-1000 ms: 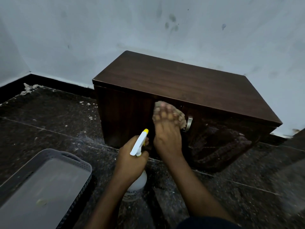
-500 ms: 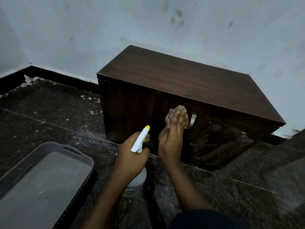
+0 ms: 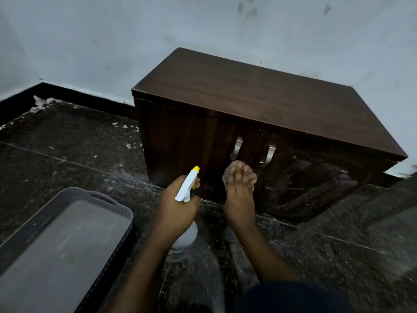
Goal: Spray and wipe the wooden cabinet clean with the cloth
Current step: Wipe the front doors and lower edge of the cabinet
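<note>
Grey perforated basket (image 3: 74, 191) on the dark speckled floor (image 3: 67, 150), far left. Next right, left hand (image 3: 176, 211) wraps the neck of the spray bottle (image 3: 186, 239), fingers curled round it with one at the trigger. Bottle's long axis runs near-upright, base down. Its white head and yellow nozzle tip (image 3: 195, 169) point away from the person, at the left door. Right hand (image 3: 239, 199) presses the cloth (image 3: 226, 176) flat against the wooden cabinet (image 3: 259, 102), fingers straight and slightly spread. Cloth sits low on the front, at the seam between the doors, just below the two metal handles (image 3: 237, 147). Cabinet stands against the pale wall (image 3: 158, 30), long axis left to right along it, doors facing the person.
</note>
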